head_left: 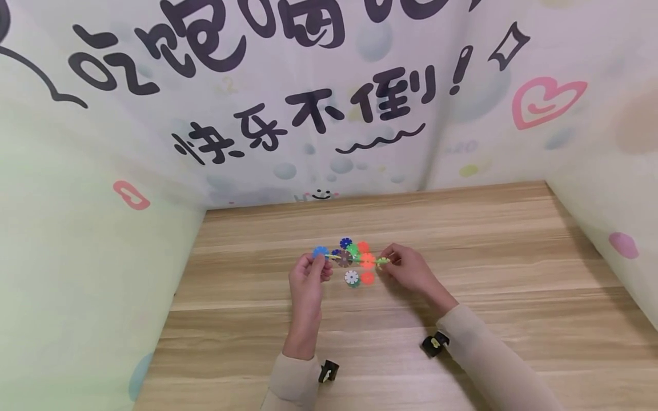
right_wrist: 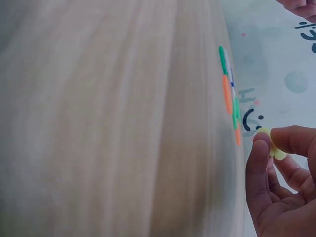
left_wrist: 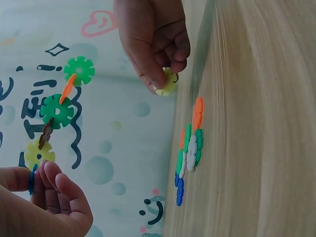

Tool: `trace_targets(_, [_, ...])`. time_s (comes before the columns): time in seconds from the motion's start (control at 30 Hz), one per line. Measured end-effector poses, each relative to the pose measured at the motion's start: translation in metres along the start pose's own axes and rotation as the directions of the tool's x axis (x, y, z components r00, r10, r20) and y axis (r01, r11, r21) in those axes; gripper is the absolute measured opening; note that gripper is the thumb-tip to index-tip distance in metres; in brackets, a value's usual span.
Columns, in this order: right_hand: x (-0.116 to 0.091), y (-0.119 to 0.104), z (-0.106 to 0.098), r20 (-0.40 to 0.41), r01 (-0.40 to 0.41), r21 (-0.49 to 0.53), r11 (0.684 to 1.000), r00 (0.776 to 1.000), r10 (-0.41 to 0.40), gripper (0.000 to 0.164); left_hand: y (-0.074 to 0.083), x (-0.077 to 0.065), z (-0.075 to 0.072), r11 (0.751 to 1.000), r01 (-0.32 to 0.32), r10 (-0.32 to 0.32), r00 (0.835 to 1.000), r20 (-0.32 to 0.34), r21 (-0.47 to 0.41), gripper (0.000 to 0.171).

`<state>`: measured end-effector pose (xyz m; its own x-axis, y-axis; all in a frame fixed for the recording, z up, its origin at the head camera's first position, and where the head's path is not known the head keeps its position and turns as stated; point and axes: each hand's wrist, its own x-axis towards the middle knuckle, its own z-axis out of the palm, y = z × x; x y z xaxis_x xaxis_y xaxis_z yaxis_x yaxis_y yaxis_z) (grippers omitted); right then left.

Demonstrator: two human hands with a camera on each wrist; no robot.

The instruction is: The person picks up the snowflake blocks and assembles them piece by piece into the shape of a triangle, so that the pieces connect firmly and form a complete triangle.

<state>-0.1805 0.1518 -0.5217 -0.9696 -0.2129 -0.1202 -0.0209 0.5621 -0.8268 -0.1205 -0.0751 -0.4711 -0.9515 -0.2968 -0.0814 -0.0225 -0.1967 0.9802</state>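
My left hand (head_left: 307,279) pinches the blue notched disc (head_left: 321,252) at one end of a chain of interlocking plastic discs. From there the chain runs through a yellow disc (left_wrist: 39,154), a brown disc (left_wrist: 46,133), a green disc (left_wrist: 57,111), an orange disc (left_wrist: 68,89) and a green end disc (left_wrist: 79,70). Between thumb and fingers, my right hand (head_left: 411,268) holds a single yellow notched disc (left_wrist: 167,83). In the left wrist view, that disc is apart from the chain. Both hands are raised above the table.
Loose discs lie on the wooden table (head_left: 231,337) beneath the chain, among them a white disc (head_left: 352,277), an orange disc (head_left: 367,278) and a dark blue disc (head_left: 346,243). A printed backdrop (head_left: 288,188) stands behind and at both sides.
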Motion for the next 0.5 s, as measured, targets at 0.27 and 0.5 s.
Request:
trace_targets(0.27, [-0.003, 0.000, -0.006, -0.033, 0.014, 0.057, 0.998, 0.999, -0.012, 0.009, 0.000, -0.001, 0.000, 1.000, -0.001, 0.001, 1.000, 0.002, 0.001, 0.020])
trace_targets(0.5, [-0.007, -0.015, -0.015, -0.058, 0.064, 0.199, 0.978, 0.997, -0.053, 0.009, 0.000, -0.003, 0.000, 1.000, -0.001, 0.000, 0.999, 0.032, 0.027, 0.017])
